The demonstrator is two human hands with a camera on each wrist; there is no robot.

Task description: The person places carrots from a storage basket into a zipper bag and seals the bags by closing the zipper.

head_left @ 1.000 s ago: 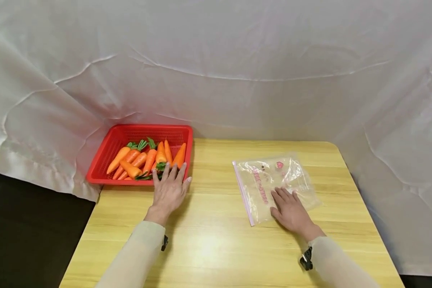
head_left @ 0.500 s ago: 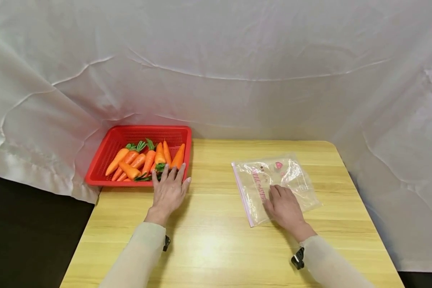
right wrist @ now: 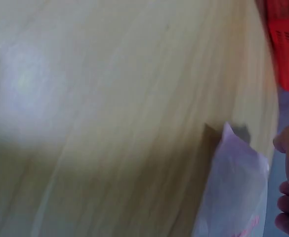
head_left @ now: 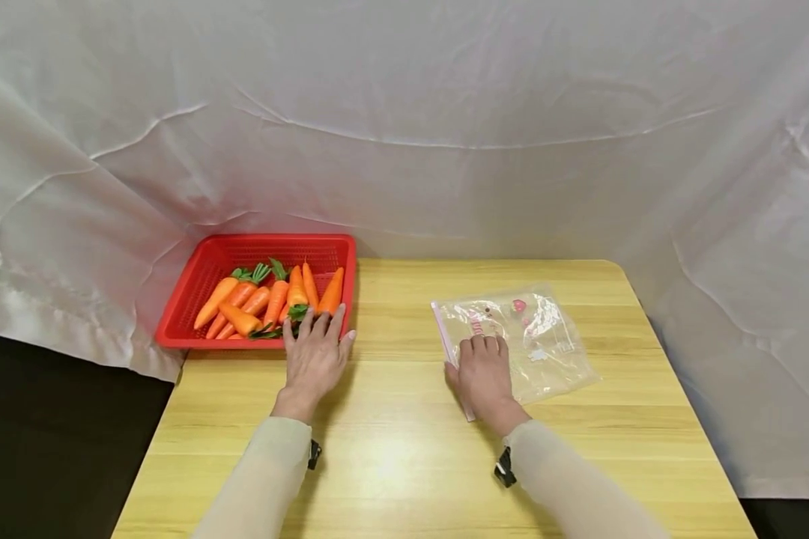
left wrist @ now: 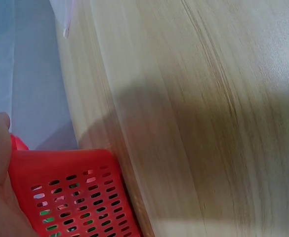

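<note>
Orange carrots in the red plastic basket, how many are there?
About 7 orange carrots, all piled in the red plastic basket at the table's far left; the left hand and overlaps may hide more.

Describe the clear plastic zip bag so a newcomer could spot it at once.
On the right half of the wooden table, the clear plastic zip bag lies flat under the right hand. It alone is see-through, with pink print and a pink zip strip.
</note>
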